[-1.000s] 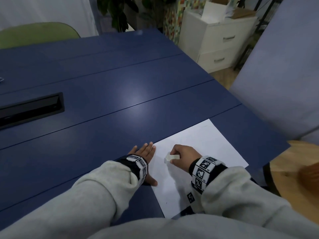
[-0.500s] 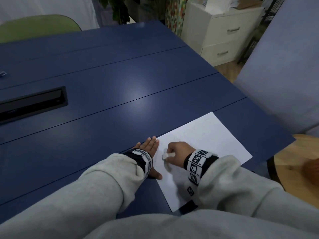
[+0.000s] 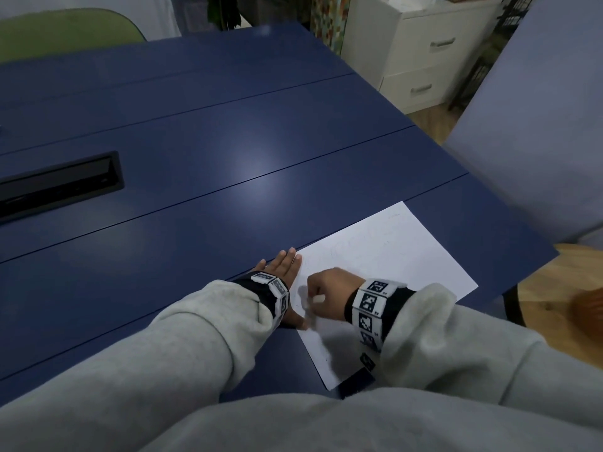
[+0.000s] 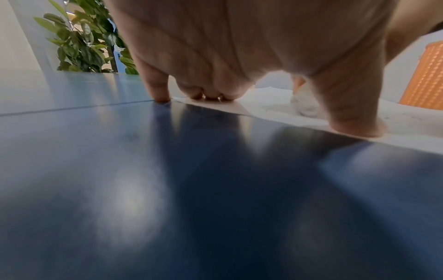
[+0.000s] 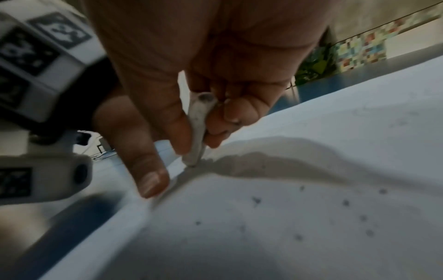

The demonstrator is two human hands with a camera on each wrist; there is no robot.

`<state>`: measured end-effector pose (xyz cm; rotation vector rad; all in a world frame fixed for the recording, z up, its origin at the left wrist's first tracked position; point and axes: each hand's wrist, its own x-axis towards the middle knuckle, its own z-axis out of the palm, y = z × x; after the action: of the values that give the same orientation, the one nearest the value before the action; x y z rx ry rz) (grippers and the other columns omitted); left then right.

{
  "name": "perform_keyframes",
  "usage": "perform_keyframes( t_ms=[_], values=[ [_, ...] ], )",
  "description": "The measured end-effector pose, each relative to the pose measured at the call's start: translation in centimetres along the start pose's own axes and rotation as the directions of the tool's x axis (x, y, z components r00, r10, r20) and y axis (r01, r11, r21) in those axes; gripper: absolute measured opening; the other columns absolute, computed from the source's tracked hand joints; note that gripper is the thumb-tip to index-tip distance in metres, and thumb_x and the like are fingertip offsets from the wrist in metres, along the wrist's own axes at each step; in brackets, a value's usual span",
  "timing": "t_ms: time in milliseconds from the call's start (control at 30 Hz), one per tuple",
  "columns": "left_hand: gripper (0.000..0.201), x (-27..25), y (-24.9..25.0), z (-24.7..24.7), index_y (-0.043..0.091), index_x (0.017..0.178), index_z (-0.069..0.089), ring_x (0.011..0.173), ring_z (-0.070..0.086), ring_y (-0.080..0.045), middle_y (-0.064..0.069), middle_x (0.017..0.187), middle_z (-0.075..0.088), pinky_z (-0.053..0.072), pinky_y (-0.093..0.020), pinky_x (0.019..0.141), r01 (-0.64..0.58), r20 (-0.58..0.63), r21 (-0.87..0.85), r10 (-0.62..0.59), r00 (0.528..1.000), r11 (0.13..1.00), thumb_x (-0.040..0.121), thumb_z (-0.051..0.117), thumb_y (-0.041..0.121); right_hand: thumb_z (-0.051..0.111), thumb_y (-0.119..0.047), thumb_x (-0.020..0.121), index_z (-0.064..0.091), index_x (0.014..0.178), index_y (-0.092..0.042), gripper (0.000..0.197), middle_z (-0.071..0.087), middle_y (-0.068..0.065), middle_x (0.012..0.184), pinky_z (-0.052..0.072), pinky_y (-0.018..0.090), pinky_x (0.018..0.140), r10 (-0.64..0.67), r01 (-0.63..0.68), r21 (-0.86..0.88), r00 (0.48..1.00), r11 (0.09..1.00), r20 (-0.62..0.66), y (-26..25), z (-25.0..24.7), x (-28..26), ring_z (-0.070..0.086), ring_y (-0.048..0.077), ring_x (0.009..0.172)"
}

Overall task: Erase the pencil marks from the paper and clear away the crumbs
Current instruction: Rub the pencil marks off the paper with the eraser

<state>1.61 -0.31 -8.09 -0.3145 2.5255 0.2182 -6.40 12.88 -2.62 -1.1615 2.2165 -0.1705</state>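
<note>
While the right hand (image 3: 329,290) pinches the eraser (image 5: 199,130) onto the paper (image 3: 388,256), left hand (image 3: 285,265) flat, fingers spread on its edge. Risk: hard rubbing creases sheet; crumbs (image 5: 345,202) scatter.

Paper (image 3: 385,256) lies on table (image 3: 195,158), left hand (image 3: 284,269) on its left edge.

Right hand (image 5: 191,79) pinches eraser (image 5: 198,130) tip-down on crumb-dotted paper (image 5: 311,189).

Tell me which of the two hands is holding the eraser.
The right hand: it pinches the small white eraser, tip on the white paper sheet. The left hand lies flat, pressing the sheet's edge.
</note>
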Motion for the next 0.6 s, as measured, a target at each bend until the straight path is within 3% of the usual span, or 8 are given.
perform_keyframes(
  t_ms=[67, 200, 367, 500, 600],
  values=[
    [0.133, 0.1, -0.1, 0.0, 0.018, 0.148, -0.024, 0.145, -0.021, -0.016, 0.001, 0.156, -0.029, -0.009, -0.040, 0.116, -0.002, 0.001, 0.000, 0.002, 1.000, 1.000, 0.065, 0.058, 0.081, 0.063, -0.027, 0.082, 0.067, 0.095, -0.015, 0.018, 0.065, 0.001, 0.096, 0.049, 0.028, 0.077, -0.006, 0.006, -0.012, 1.000, 1.000, 0.029, 0.1, -0.2, 0.2, 0.061, 0.021, 0.091],
    [0.132, 0.1, 0.0, -0.3, 0.018, 0.148, -0.025, 0.144, -0.023, -0.015, 0.002, 0.156, -0.030, -0.009, -0.040, 0.116, -0.005, 0.019, -0.004, 0.005, 1.000, 1.000, 0.066, 0.059, 0.079, 0.065, -0.029, 0.082, 0.060, 0.088, -0.018, 0.013, 0.058, -0.002, 0.092, 0.039, 0.023, 0.070, 0.134, -0.125, 0.079, 0.983, 0.989, -0.123, 1.3, -1.6, 1.0, 0.056, 0.018, 0.087],
    [0.133, 0.1, -0.1, 0.2, 0.018, 0.149, -0.023, 0.145, -0.021, -0.015, 0.002, 0.157, -0.027, -0.008, -0.039, 0.116, -0.006, -0.024, 0.008, 0.006, 1.000, 1.000, 0.064, 0.056, 0.083, 0.060, -0.027, 0.086, 0.067, 0.099, -0.013, 0.020, 0.067, 0.004, 0.102, 0.051, 0.032, 0.084, -0.015, 0.015, -0.012, 1.000, 1.000, 0.021, -0.3, 0.1, -0.3, 0.062, 0.022, 0.096],
    [0.133, 0.1, -0.1, -0.2, 0.018, 0.148, -0.024, 0.145, -0.022, -0.016, 0.001, 0.156, -0.028, -0.008, -0.039, 0.116, -0.012, 0.015, -0.004, 0.012, 1.000, 1.000, 0.065, 0.059, 0.080, 0.064, -0.026, 0.082, 0.064, 0.099, -0.015, 0.020, 0.058, -0.002, 0.096, 0.040, 0.024, 0.072, 0.127, -0.122, 0.062, 0.988, 0.991, -0.090, 1.0, -1.5, 0.9, 0.056, 0.019, 0.092],
    [0.133, 0.1, -0.2, -0.1, 0.018, 0.148, -0.024, 0.145, -0.022, -0.015, 0.002, 0.156, -0.028, -0.008, -0.039, 0.116, -0.016, 0.007, -0.007, 0.016, 1.000, 1.000, 0.065, 0.058, 0.081, 0.062, -0.025, 0.082, 0.064, 0.095, -0.016, 0.015, 0.063, -0.001, 0.098, 0.044, 0.025, 0.073, 0.072, -0.070, 0.026, 0.996, 0.997, -0.052, 0.4, -0.8, 0.3, 0.057, 0.018, 0.087]
  ],
)
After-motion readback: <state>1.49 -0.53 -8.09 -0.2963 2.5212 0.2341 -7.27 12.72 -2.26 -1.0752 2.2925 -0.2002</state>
